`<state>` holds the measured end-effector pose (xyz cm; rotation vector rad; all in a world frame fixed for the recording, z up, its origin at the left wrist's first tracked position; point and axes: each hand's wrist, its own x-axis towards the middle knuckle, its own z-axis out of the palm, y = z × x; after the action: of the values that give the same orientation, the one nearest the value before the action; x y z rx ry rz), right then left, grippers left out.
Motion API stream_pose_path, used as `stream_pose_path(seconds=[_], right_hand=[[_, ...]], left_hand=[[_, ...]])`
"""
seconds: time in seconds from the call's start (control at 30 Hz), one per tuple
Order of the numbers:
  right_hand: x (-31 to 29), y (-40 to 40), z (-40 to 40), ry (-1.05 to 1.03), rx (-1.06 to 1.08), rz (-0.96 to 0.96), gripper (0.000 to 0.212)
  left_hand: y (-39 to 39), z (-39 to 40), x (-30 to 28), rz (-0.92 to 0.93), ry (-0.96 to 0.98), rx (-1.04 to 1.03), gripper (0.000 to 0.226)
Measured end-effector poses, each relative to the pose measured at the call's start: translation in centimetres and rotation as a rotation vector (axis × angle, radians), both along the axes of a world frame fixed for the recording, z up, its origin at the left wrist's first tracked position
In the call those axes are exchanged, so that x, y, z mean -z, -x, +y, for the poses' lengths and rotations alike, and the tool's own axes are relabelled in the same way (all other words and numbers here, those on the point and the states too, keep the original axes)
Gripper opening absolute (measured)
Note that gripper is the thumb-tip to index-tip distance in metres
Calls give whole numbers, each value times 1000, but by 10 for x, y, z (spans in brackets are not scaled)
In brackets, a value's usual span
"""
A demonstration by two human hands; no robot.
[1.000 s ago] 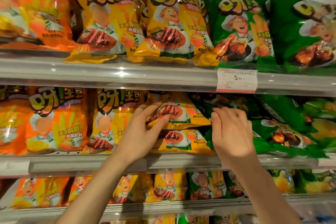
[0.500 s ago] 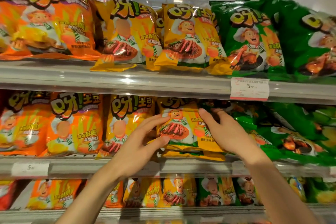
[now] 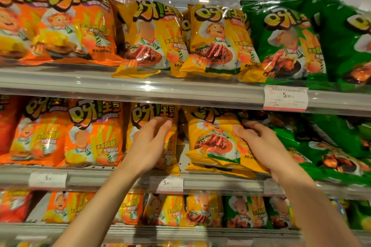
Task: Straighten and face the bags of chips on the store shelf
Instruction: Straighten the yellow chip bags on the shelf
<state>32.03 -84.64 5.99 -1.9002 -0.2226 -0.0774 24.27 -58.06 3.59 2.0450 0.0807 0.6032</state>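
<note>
A store shelf (image 3: 128,176) at chest height held bags of chips in colour blocks. At the far left stood orange bags (image 3: 94,132), upright with their fronts facing out. Next came a yellow bag (image 3: 138,118), also upright; the left hand (image 3: 149,144) was in front of it, fingers straight and relaxed, gripping nothing, though whether the fingertips touched the bag could not be told. Just to the right, a second yellow bag (image 3: 214,142) sat tilted, its lower edge jutting over the shelf lip. The right hand (image 3: 261,146) held this bag by its right edge, thumb on the front, the other fingers curled behind it. Further right, green bags (image 3: 337,156) lay slumped on their backs.

To finish this step well, the held bag probably wanted tipping upright by its sides, its base pushed back behind the lip, level with its yellow neighbour, without squeezing the air-filled packet. The green bags looked next in line.
</note>
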Motion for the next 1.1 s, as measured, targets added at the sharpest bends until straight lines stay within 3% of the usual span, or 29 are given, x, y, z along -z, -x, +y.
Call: stream_pose_path(seconds=[0.17,0.3,0.4,0.53,0.9,1.0,1.1], right_hand=[[6,13,0,-50,-19,-72,55],[16,23,11,65,-104,-129,51],[15,28,8,150,-122,-179,54],[3,20,-1,257,-62,-253,59],[0,-1,-3,483,66,-255,57],[3,6,3,476,68,-309,53],[8,16,15,540,118,-387,55]], left_hand=[[0,-11,-8,45,78,43,50],[-1,-27,-16,120,235,176,73],[-5,-31,-16,151,227,178,91],[-7,-34,-15,115,218,146,70],[19,-3,-10,62,276,180,80],[31,13,-8,45,245,191,68],[39,34,-4,47,265,122,73]])
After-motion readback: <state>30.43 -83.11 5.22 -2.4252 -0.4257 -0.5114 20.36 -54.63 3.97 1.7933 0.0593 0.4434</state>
